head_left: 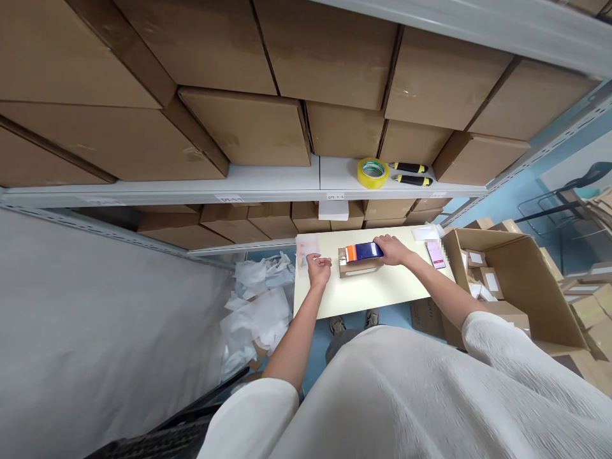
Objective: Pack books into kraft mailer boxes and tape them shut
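My right hand (pixel 392 250) lies over a blue-and-orange packet (pixel 362 252) and grips its far end. The packet rests on a small kraft cardboard box (pixel 358 268) on a cream tabletop (pixel 363 296). My left hand (pixel 319 269) sits just left of that box, fingers loosely curled and holding nothing. Its fingertips are close to a clear plastic bag (pixel 306 250) with pale pink contents near the table's far left corner. A phone (pixel 435 254) with a pink screen lies to the right of my right hand, beyond a white sheet of paper (pixel 424 233).
An open cardboard box (pixel 511 268) holding white-labelled parcels stands right of the table. Metal shelves (pixel 239 191) stacked with large cartons rise ahead, with yellow tape (pixel 372 173) and two utility knives (pixel 408 173) on one. Crumpled white plastic (pixel 255 315) lies on the floor to the left.
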### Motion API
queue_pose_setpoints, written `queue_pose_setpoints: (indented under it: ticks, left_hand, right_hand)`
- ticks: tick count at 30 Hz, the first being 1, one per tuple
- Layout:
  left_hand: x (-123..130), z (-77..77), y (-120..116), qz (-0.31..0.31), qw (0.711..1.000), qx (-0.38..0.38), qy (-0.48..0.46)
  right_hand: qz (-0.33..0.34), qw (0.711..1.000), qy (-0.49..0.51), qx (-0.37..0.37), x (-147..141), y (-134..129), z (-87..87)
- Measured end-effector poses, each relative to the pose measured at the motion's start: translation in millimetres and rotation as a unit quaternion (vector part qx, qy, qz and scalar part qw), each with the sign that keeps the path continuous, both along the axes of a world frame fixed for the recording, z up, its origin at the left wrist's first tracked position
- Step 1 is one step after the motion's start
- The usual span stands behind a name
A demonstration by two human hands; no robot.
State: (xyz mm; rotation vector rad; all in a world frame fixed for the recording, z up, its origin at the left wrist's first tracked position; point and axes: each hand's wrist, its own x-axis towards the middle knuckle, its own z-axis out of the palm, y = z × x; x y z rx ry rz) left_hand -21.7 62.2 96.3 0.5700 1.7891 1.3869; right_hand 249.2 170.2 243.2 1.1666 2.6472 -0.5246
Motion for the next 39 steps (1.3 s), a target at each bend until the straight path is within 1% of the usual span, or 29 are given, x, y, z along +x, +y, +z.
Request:
queue_pose_setpoints:
  ticks: [7, 11, 16, 21, 23, 26, 28, 30, 32, 34, 36, 37, 39]
  left_hand:
    - [2.7, -14.8, 1.5, 0.002, 1.0, -0.022, 0.009]
    - [8.2, -19.8, 2.9, -0.013, 0.999, -0.04, 0.017]
    - [19.3, -14.1, 6.2, -0.055, 0.991, -0.105, 0.058]
    - [21.8, -7.8, 5.4, -0.094, 0.981, -0.122, 0.121]
    - [19.9, -8.0, 3.7, -0.098, 0.977, -0.116, 0.147]
    - [17.3, -10.3, 0.1, -0.094, 0.982, -0.065, 0.147]
    - [16.6, -11.5, -2.8, -0.116, 0.986, -0.035, 0.116]
    - [16.2, -10.7, -5.9, -0.156, 0.982, -0.044, 0.095]
    - [15.7, -7.0, -8.2, -0.202, 0.971, -0.051, 0.118]
    - [15.5, -0.4, -8.1, -0.261, 0.947, -0.02, 0.185]
    - [15.8, 8.2, -4.6, -0.334, 0.907, 0.015, 0.255]
    - [16.0, 12.6, -1.6, -0.367, 0.886, 0.019, 0.283]
    - [15.5, 20.8, 6.3, -0.417, 0.852, -0.003, 0.317]
  right_hand:
    - [0.009, 1.0, -0.008, 0.01, -6.5, -1.0, 2.1]
    - [0.003, 1.0, 0.001, 0.006, -7.8, -1.8, 3.7]
    - [0.012, 0.999, -0.032, 0.018, -9.2, -2.9, 8.9]
    - [0.011, 0.999, -0.037, 0.021, -10.2, -4.2, 10.7]
    - [0.009, 0.999, -0.033, 0.022, -9.6, -4.7, 9.6]
    - [0.008, 0.999, -0.028, 0.023, -8.6, -5.4, 7.6]
    - [0.008, 0.999, -0.027, 0.024, -8.7, -5.8, 6.6]
    - [0.005, 0.999, -0.026, 0.025, -9.2, -6.1, 5.9]
    - [0.001, 0.999, -0.022, 0.025, -9.7, -6.3, 5.2]
    - [-0.001, 1.0, -0.017, 0.024, -9.5, -6.5, 4.7]
    - [-0.005, 1.0, -0.015, 0.025, -8.6, -6.9, 4.7]
    - [-0.007, 1.0, -0.016, 0.026, -8.1, -7.1, 5.1]
    - [-0.01, 0.999, -0.022, 0.027, -7.0, -7.4, 6.5]
